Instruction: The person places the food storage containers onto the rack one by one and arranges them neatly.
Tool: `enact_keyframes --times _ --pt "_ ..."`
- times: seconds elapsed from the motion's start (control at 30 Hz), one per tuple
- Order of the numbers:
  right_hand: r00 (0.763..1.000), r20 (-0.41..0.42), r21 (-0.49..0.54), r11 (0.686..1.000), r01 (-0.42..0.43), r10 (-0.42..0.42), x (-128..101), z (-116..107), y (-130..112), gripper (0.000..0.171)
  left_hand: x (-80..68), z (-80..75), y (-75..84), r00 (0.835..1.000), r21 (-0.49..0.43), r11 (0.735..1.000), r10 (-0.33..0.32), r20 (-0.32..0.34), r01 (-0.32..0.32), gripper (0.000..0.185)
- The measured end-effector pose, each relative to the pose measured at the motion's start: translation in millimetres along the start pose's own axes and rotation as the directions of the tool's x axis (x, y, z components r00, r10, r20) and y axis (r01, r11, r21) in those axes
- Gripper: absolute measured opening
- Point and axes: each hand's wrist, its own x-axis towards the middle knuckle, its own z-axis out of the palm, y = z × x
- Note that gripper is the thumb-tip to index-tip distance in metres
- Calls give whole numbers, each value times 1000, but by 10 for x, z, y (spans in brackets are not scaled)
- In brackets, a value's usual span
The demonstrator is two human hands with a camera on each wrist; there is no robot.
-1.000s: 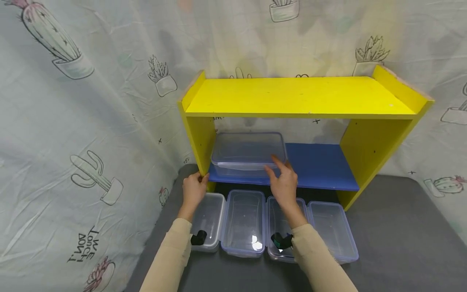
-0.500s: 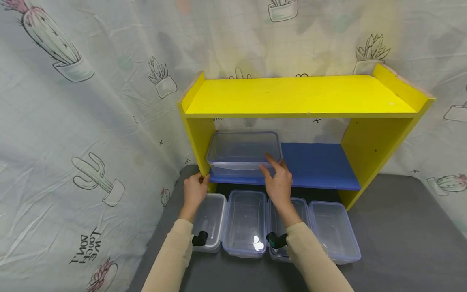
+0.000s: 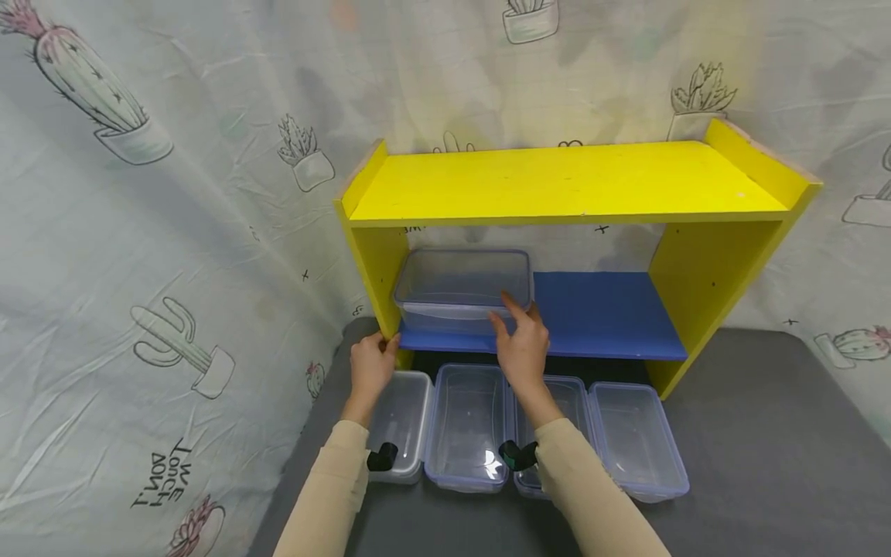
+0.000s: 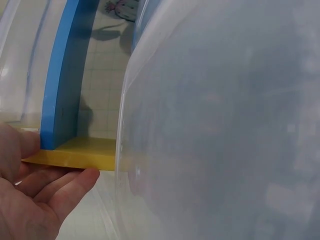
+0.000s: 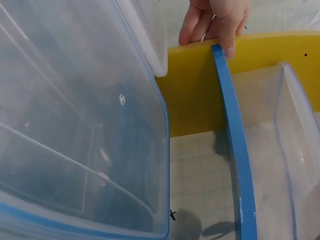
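Observation:
A clear plastic container (image 3: pixel 462 282) sits at the left end of the blue shelf (image 3: pixel 605 309) inside a yellow shelf unit (image 3: pixel 557 182). My right hand (image 3: pixel 518 336) rests its straight fingers against the container's front right corner. My left hand (image 3: pixel 372 363) grips the front edge of the unit's left side panel. In the left wrist view the left hand (image 4: pixel 35 200) curls round the yellow panel (image 4: pixel 80 152), with the container (image 4: pixel 225 125) filling the right. The right wrist view shows the container (image 5: pixel 75 125), the blue shelf edge (image 5: pixel 237 150) and the left hand (image 5: pixel 215 17); the right hand is out of frame.
Several open clear tubs (image 3: pixel 468 422) stand in a row on the grey table (image 3: pixel 766 464) under the blue shelf. The right half of the blue shelf and the yellow top are bare. A cactus-print cloth (image 3: pixel 174 232) hangs behind and to the left.
The container has slid left along the blue shelf toward the side panel, and my right hand has moved left with it. The left hand has stayed on the panel.

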Motion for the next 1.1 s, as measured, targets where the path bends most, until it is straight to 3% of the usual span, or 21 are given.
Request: enact_keyframes --times 0.47,0.77,0.9,1.1 --pt "995 98 -30 999 21 -18 63 -117 26 42 0 -8 30 1000 -7 1000 -7 13 7 25" --pt "991 127 20 999 27 -30 104 -185 65 41 -1 -1 33 999 -19 999 -31 29 31 27" --pt "980 192 -11 999 43 -40 125 -238 89 50 2 -10 23 999 -16 999 -33 23 34 27" --pt "970 242 -84 996 4 16 210 -508 78 69 -4 -12 14 998 -8 999 -40 39 41 27"
